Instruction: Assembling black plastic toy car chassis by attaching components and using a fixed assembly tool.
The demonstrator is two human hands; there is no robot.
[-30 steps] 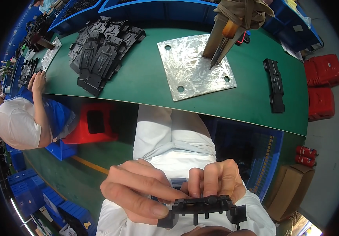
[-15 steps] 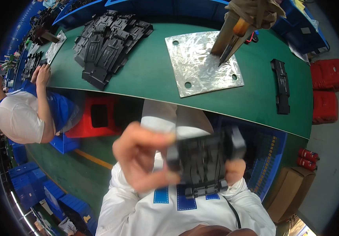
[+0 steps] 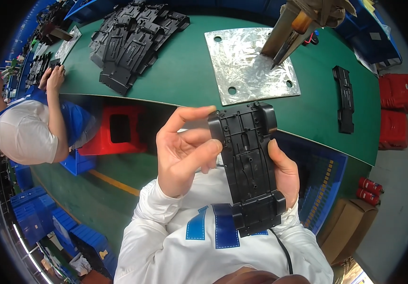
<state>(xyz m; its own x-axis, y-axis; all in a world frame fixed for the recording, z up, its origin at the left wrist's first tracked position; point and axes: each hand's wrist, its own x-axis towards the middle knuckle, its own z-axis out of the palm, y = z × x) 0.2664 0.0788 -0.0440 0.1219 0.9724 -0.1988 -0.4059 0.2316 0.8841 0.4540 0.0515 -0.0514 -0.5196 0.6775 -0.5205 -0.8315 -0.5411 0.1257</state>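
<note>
Black plastic chassis (image 3: 250,163) held on the near side of the drilled metal plate (image 3: 242,64): the left hand (image 3: 181,154) grips its upper-left corner between thumb and forefinger; the right hand (image 3: 285,176) (partly hidden) clasps its right edge. Left of the plate, black moulded parts (image 3: 135,45) lie heaped on the tabletop (image 3: 180,75).

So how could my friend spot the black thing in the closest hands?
Find the long green table, then look by its near edge. Between the left hand and right hand is a long black part. Unlike the black pile and single piece on the table, it's held up.
</note>
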